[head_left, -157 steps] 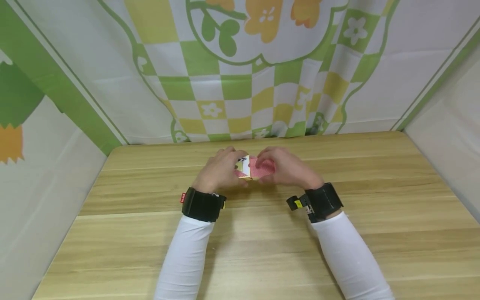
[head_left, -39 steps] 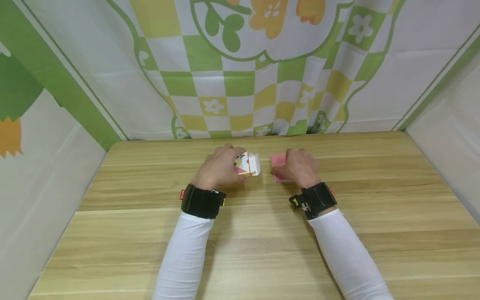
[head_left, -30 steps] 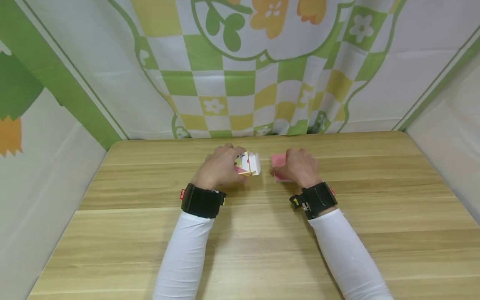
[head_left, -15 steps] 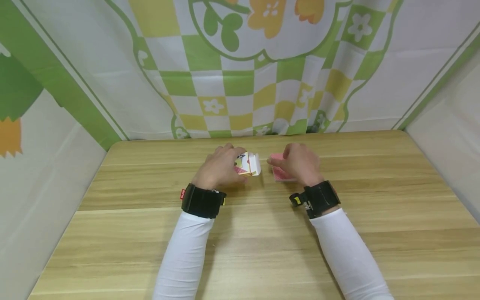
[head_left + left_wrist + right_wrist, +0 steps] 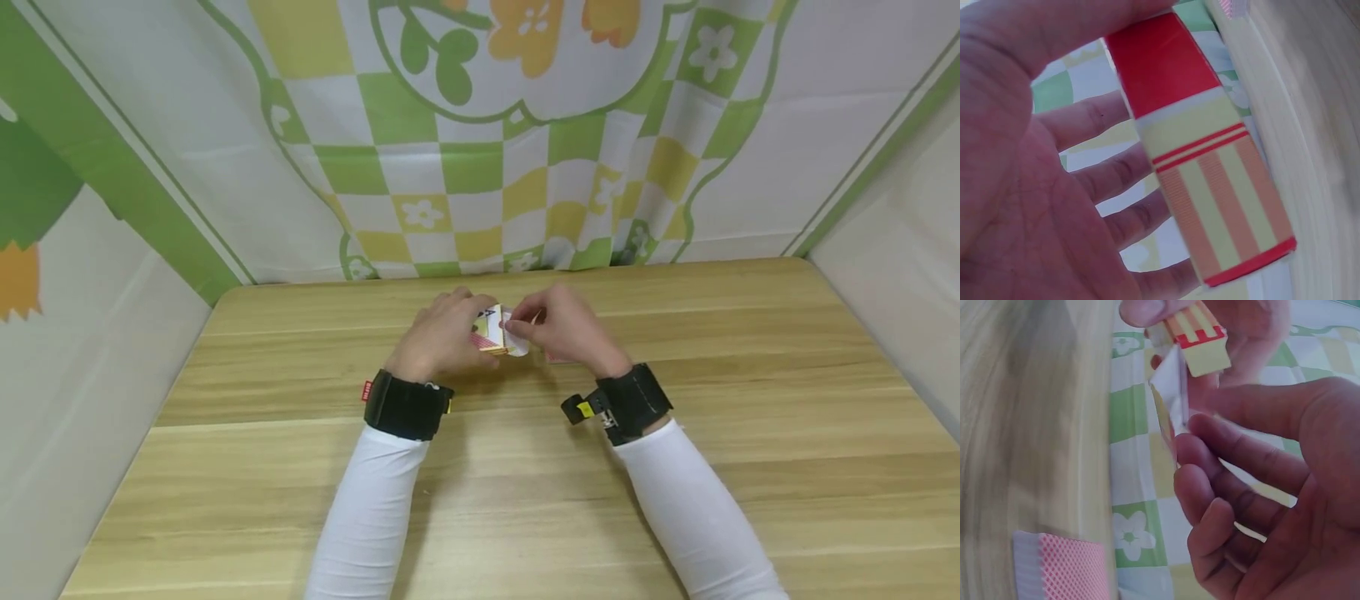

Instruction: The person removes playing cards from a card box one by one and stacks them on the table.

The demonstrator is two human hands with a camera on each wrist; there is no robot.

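My left hand (image 5: 438,337) grips a playing card box (image 5: 491,329) by its sides, above the table. In the left wrist view, the thumb lies along the top of the card box (image 5: 1194,150) and the fingers support it from behind. The box's end flap (image 5: 1169,387) stands open towards my right hand (image 5: 566,329), which pinches at it with thumb and curled fingertips. A deck of red-backed cards (image 5: 1072,565) lies on the table below my right hand. In the head view that hand hides most of the deck (image 5: 558,359).
The wooden table (image 5: 480,500) reaches back to a green and yellow checked curtain (image 5: 472,171). White cloth walls (image 5: 900,292) stand at both sides. Each wrist wears a black camera strap (image 5: 408,406).
Earlier my right hand drew the red-backed deck away from the box and set it down to the right. Now it has left the deck and moved left to the box's flap. The left hand stays.
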